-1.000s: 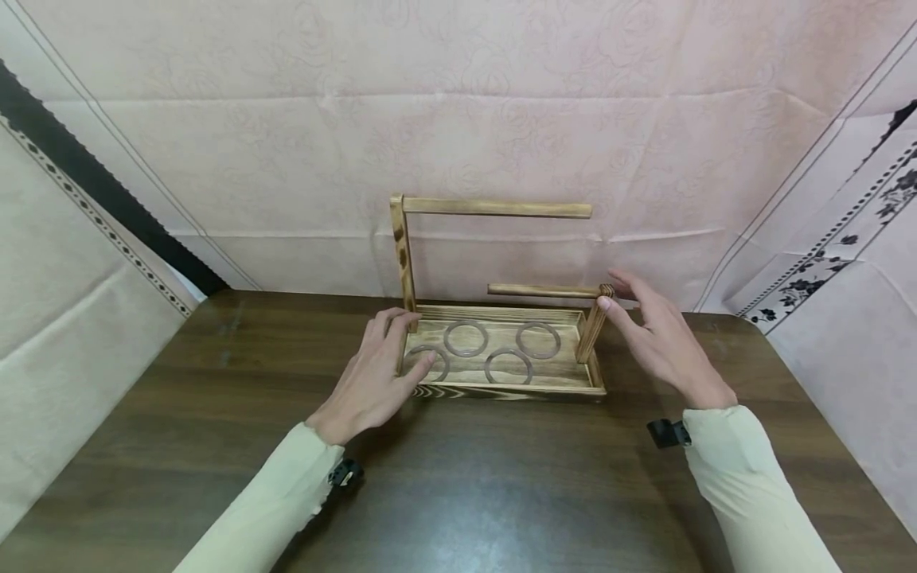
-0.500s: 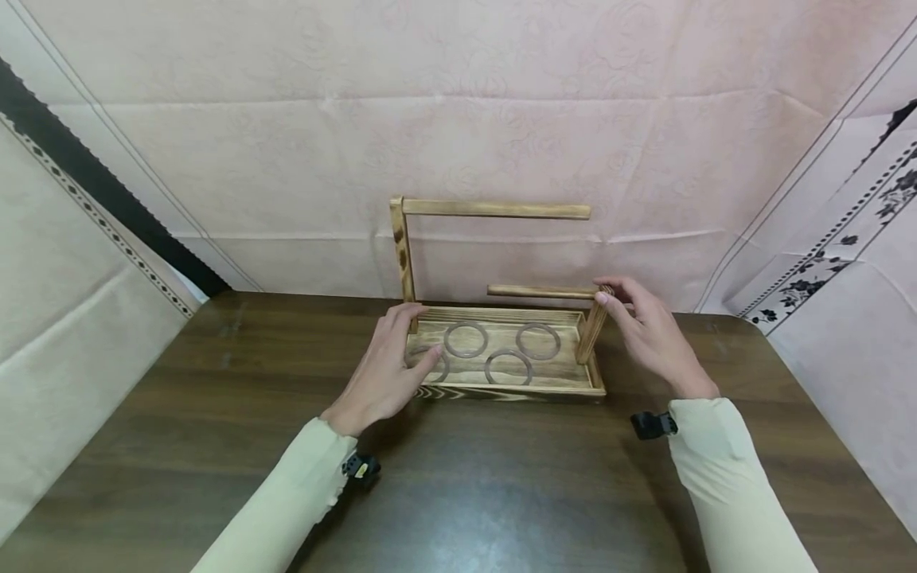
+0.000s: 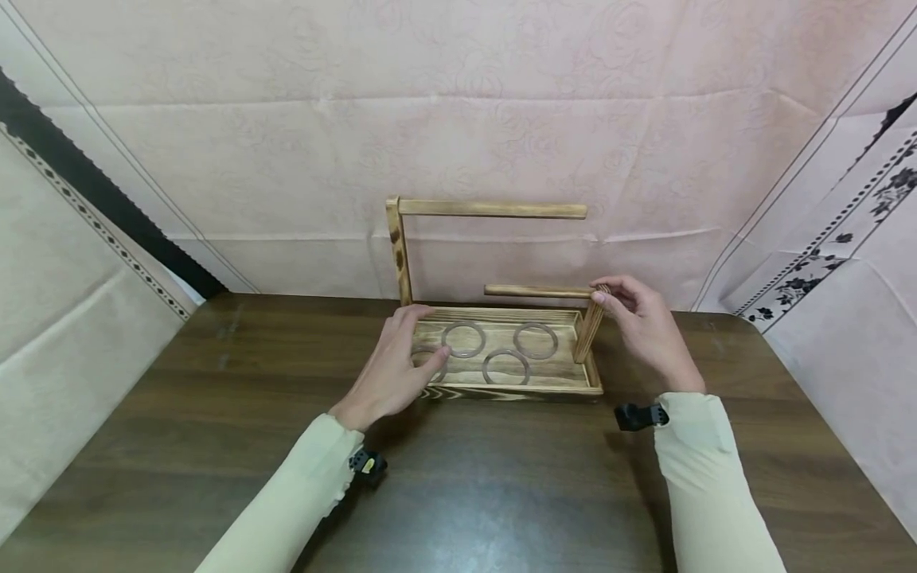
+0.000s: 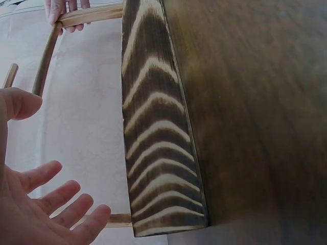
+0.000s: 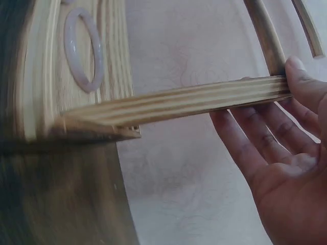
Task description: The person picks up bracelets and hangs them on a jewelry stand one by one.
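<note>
A wooden bracelet stand [image 3: 517, 392] has a shallow tray base, a taller left post [image 3: 399, 255] with a long bar, and a shorter right post [image 3: 589, 330] with a lower bar [image 3: 536, 291]. Several translucent bangles [image 3: 505, 367] lie flat in the tray. My right hand [image 3: 648, 334] pinches the top of the shorter post between thumb and fingers, also plain in the right wrist view. At the tray's left end is my left hand [image 3: 390, 366], fingers spread apart and gripping nothing; it partly covers one bangle. Whether it touches the tray cannot be told.
The stand is on a dark brown wooden table [image 3: 466, 485], near its back edge. A pale cloth [image 3: 494, 143] hangs right behind it, with more cloth along both sides. Each wrist wears a small black camera [image 3: 641, 416].
My right hand has moved left and closed its fingers on the top of the shorter post. The left hand has shifted slightly right over the tray's end. The stand has barely moved in view.
</note>
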`<state>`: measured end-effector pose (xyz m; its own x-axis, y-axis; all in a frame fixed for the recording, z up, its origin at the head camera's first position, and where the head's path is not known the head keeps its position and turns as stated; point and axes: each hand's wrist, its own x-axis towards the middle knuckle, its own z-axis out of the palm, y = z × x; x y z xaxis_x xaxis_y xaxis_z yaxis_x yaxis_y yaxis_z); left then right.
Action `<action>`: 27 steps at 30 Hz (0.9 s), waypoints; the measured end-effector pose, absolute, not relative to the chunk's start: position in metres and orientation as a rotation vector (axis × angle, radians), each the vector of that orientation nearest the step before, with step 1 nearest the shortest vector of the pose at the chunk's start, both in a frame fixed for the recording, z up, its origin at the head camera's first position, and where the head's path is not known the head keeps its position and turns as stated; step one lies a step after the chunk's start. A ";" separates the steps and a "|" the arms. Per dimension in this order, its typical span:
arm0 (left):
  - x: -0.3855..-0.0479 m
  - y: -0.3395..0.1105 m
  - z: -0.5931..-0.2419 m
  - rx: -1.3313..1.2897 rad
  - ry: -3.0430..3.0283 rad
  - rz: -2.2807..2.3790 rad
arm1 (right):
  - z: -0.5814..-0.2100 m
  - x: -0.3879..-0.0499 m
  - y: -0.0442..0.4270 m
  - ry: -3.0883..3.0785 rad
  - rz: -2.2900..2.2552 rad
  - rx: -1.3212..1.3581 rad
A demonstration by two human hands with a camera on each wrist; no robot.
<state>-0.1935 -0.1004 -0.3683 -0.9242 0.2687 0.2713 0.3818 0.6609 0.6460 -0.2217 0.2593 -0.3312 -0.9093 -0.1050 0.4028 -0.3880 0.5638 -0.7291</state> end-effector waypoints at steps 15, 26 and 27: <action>-0.204 -0.096 -0.361 -0.631 -2.772 -1.002 | -0.338 -0.225 0.258 -2.437 1.337 0.355; -0.209 -0.089 -0.356 -0.745 -2.847 -0.845 | -0.341 -0.225 0.262 -2.478 1.191 0.350; -0.210 -0.089 -0.356 -0.754 -2.851 -0.834 | -0.340 -0.225 0.262 -2.483 1.186 0.349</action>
<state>-0.2104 -0.0885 -0.3562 -0.8761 0.4360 0.2056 0.4781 0.7312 0.4866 -0.2251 0.2619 -0.3402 -0.9026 -0.0639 0.4258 -0.3713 0.6160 -0.6947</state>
